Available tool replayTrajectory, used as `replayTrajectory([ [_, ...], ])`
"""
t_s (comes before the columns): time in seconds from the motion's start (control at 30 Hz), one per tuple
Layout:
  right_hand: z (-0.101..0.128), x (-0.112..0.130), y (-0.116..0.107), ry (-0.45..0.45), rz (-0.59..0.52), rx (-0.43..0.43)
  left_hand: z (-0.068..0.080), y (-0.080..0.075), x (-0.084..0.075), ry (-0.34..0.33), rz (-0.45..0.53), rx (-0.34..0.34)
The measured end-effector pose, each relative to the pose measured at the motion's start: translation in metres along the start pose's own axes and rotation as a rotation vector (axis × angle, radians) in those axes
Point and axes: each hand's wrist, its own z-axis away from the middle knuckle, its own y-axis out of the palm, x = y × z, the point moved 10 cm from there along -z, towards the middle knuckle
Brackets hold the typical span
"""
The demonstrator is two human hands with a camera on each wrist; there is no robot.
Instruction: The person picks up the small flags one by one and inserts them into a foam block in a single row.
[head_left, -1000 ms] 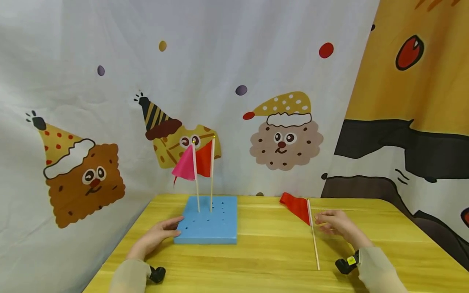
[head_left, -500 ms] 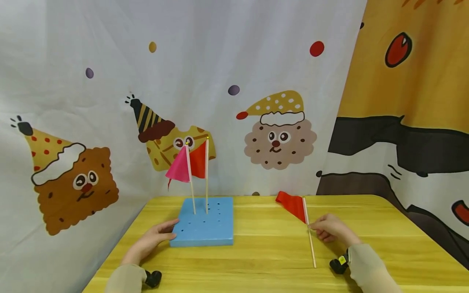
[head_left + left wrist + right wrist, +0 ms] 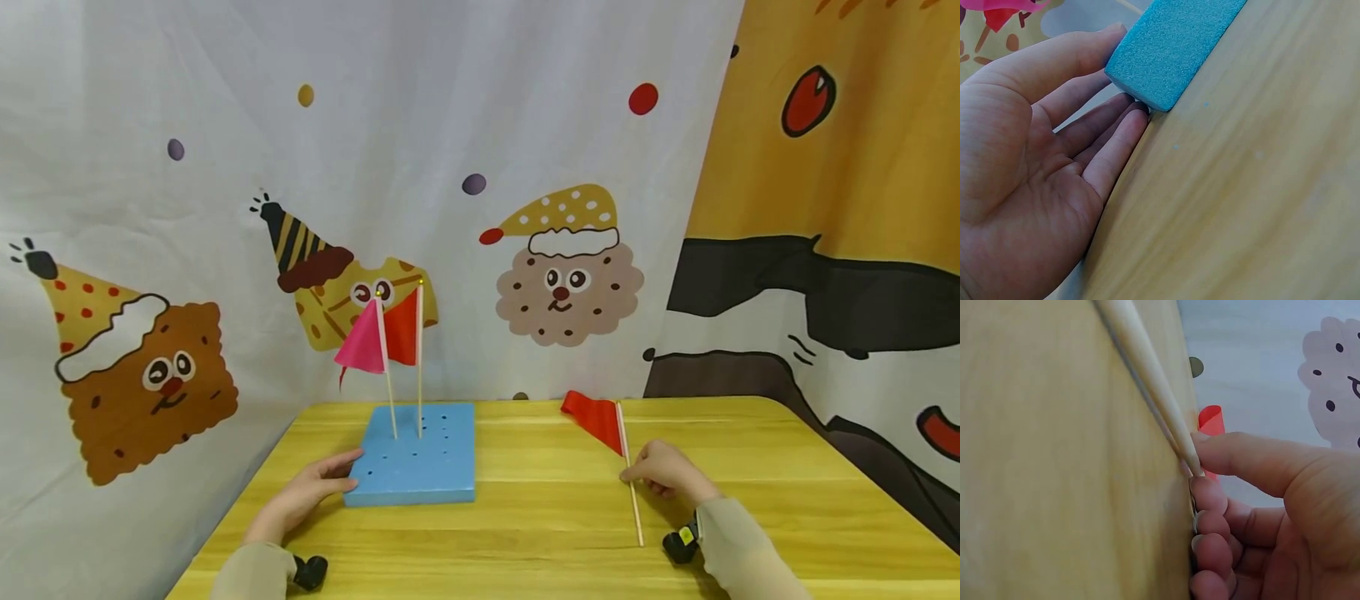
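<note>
Blue foam made up the block (image 3: 412, 462) on the yellow wooden table (image 3: 540, 533). Two little flags stood up in its holes, a pink flag (image 3: 362, 346) and a red flag (image 3: 403, 328) just beside it. The left hand (image 3: 307, 492) lay flat with straight fingers (image 3: 1094, 140) touching the block's near left corner. A third red flag (image 3: 596, 421) lay on the table, well apart from the block. The right hand (image 3: 663, 473) curled its thumb and fingers (image 3: 1210, 494) on the flag's stick (image 3: 628, 483). It looked like a pinch, but the grip was partly hidden.
</note>
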Motion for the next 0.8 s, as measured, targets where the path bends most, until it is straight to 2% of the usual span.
replayTrajectory([
  [0.23,-0.001,0.003,-0.002,0.014,-0.062,0.009,0.001,-0.001,-0.002,0.003,0.016,0.003],
  [0.5,0.001,0.001,-0.012,0.019,-0.083,-0.046,0.001,-0.002,0.000,0.001,0.009,-0.007],
  [0.6,0.000,-0.003,-0.010,0.017,-0.156,-0.026,0.000,-0.002,0.001,0.000,0.009,-0.008],
  [0.8,-0.002,-0.013,0.002,0.012,-0.358,0.097,0.000,0.000,0.002,0.006,0.005,0.009],
])
